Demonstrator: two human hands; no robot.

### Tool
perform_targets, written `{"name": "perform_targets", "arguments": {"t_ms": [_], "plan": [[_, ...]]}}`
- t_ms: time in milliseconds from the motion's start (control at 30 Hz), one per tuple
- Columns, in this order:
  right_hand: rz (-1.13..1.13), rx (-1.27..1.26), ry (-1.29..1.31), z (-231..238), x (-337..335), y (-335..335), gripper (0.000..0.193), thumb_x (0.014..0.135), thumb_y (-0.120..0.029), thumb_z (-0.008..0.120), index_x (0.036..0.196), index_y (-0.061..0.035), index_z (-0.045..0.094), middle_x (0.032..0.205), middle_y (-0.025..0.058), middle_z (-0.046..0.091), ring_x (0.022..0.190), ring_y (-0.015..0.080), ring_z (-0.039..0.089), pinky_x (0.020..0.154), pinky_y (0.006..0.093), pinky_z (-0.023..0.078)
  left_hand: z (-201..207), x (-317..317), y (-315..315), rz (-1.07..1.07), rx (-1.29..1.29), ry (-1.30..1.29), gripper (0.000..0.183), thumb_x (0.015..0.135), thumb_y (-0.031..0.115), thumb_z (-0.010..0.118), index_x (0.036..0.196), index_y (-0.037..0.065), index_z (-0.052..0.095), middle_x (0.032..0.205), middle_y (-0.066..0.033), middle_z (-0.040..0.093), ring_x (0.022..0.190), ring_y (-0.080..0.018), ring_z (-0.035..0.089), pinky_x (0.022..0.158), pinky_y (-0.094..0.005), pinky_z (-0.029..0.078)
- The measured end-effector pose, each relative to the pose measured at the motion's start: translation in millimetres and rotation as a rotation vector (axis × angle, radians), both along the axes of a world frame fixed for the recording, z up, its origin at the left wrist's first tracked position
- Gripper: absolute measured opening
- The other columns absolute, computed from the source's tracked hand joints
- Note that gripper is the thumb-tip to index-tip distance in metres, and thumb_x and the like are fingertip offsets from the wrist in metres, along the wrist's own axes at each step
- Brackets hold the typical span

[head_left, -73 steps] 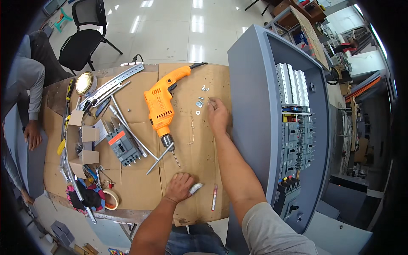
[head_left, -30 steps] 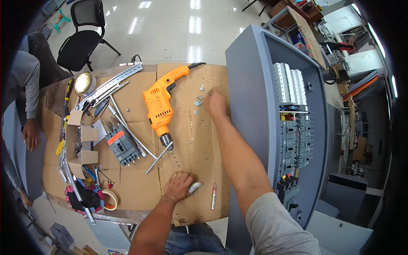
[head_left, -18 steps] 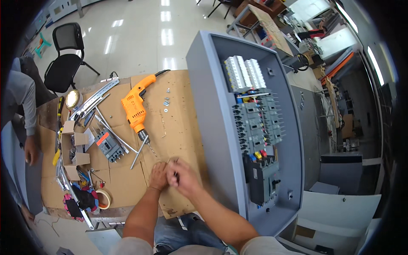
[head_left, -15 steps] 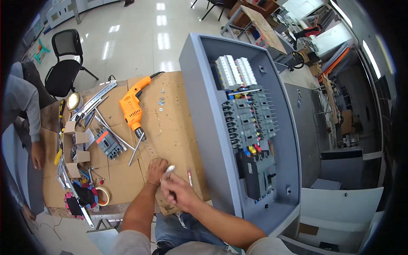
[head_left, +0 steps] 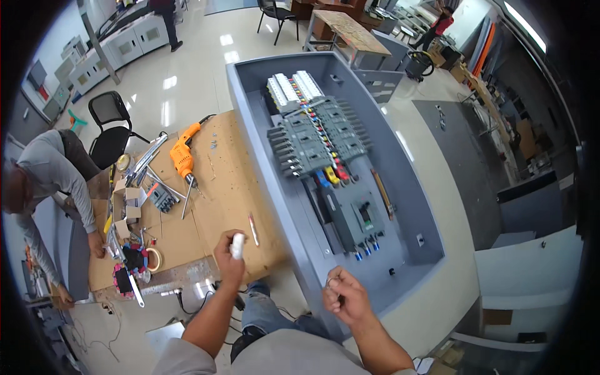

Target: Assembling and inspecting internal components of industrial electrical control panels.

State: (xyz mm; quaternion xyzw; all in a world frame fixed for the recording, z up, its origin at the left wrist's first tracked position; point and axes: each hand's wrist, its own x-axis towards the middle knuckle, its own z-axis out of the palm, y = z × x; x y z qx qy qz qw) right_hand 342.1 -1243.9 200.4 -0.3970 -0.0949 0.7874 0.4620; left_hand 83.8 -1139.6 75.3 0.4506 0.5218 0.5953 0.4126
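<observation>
My left hand (head_left: 226, 255) is closed around a small white cylinder (head_left: 237, 246), raised above the front of the cardboard-covered table. A thin red-and-white pen (head_left: 253, 229) lies on the cardboard just beyond it. Over the near left wall of a grey metal enclosure (head_left: 275, 206), my right hand (head_left: 347, 297) is curled with its thumb and fingertips pinched together. Whatever sits in that pinch is too small to name. Inside the enclosure are a large moulded-case circuit breaker (head_left: 353, 219), a double row of smaller breakers (head_left: 319, 134) and white-topped miniature breakers (head_left: 294, 89).
An orange power drill (head_left: 182, 153) lies on the table, near a grey breaker (head_left: 162, 197), an open cardboard box (head_left: 128, 203), metal strips (head_left: 147, 157) and a tape roll (head_left: 154, 259). At the left, another person (head_left: 62, 169) leans beside the table. A black chair (head_left: 112, 125) stands behind.
My hands, close together over the cardboard before, are now apart. The right has moved rightward to the enclosure's edge; the left holds up the white cylinder. The view has shifted.
</observation>
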Motion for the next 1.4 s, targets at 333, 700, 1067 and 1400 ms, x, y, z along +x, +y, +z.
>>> {"name": "perform_targets", "arguments": {"t_ms": [333, 700, 1067, 1400], "plan": [[-0.209, 0.097, 0.284, -29.5, 131.7, -103.7, 0.005, 0.096, -0.015, 0.050, 0.100, -0.0117, 0.051, 0.071, 0.0050, 0.055, 0.054, 0.0143, 0.048, 0.042, 0.0247, 0.035, 123.8, 246.1, -173.0, -0.779, -0.302, -0.356, 0.068, 0.107, 0.051, 0.032, 0.138, -0.006, 0.051, 0.136, -0.0155, 0.056, 0.122, -0.0241, 0.053, 0.108, -0.0380, 0.039], [-0.236, 0.146, 0.160, -26.7, 167.7, -138.0, 0.014, 0.096, -0.016, 0.048, 0.099, -0.0056, 0.055, 0.075, 0.0059, 0.061, 0.055, 0.0146, 0.054, 0.039, 0.0239, 0.036, 144.2, 304.3, -226.7, -0.576, -0.479, -0.436, 0.071, 0.107, 0.054, 0.033, 0.137, -0.007, 0.054, 0.095, -0.0047, 0.061, 0.075, -0.0127, 0.049, 0.075, -0.0246, 0.046], [-0.172, 0.189, 0.094, -26.9, 170.2, -142.6, 0.028, 0.105, -0.029, 0.044, 0.100, -0.0047, 0.057, 0.088, 0.0149, 0.070, 0.061, 0.0187, 0.063, 0.039, 0.0245, 0.038, 137.9, 301.5, -222.2, -0.437, -0.582, -0.733, 0.078, 0.102, 0.062, 0.038, 0.127, -0.009, 0.056, 0.116, -0.0149, 0.064, 0.077, -0.0166, 0.051, 0.069, -0.0277, 0.046], [-0.226, 0.175, 0.244, -30.3, 224.2, -160.3, 0.040, 0.106, -0.044, 0.044, 0.102, -0.0077, 0.060, 0.086, 0.0095, 0.067, 0.071, 0.0184, 0.066, 0.046, 0.0261, 0.043, 122.4, 332.1, -237.1, -0.322, -0.664, -1.043, 0.084, 0.094, 0.069, 0.049, 0.124, -0.009, 0.054, 0.129, -0.0224, 0.058, 0.119, -0.0332, 0.059, 0.102, -0.0423, 0.050]]}}
